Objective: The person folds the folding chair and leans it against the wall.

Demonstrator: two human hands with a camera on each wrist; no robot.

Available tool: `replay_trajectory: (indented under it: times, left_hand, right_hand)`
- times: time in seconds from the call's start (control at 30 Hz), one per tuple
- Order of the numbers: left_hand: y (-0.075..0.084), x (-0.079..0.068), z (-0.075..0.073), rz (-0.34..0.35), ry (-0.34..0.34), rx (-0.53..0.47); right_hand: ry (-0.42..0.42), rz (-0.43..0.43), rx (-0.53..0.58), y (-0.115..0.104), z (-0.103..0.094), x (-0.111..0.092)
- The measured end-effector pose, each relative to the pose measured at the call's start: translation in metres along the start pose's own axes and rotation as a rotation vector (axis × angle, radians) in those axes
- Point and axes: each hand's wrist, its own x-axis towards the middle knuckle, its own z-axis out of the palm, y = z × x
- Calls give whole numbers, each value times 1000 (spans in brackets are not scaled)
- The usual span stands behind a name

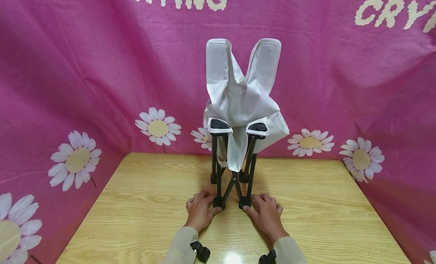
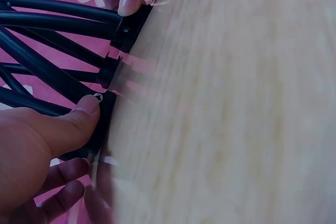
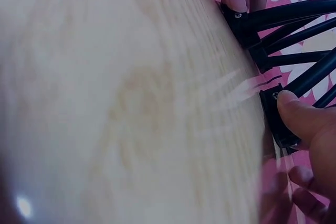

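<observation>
A small folding camp chair point(image 1: 243, 101) with white fabric and a black crossed-leg frame stands upright on the table, its legs drawn close together and the fabric sagging in folds. My left hand point(image 1: 199, 213) pinches the front left foot point(image 1: 219, 203), the thumb point(image 2: 86, 109) pressed on its near face. At the front right foot point(image 1: 244, 202), my right hand point(image 1: 269, 215) grips in the same way, its thumb point(image 3: 294, 106) beside a screw. Both back feet rest on the table behind, touched by neither hand. Fingers behind the front feet are partly hidden.
The wood-grain table point(image 1: 153, 196) lies under the chair and hands. A pink cloth backdrop point(image 1: 102, 48) with printed daisies and lettering hangs close behind and along both sides. Small black devices point(image 1: 203, 253) are strapped to both wrists.
</observation>
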Motion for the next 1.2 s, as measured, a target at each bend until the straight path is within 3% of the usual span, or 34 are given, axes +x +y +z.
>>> replay_trajectory:
  times: [1.2]
  left_hand:
    - [-1,6,3,-17,-5,-10]
  right_hand:
    - [-9,9,4,3,3,8]
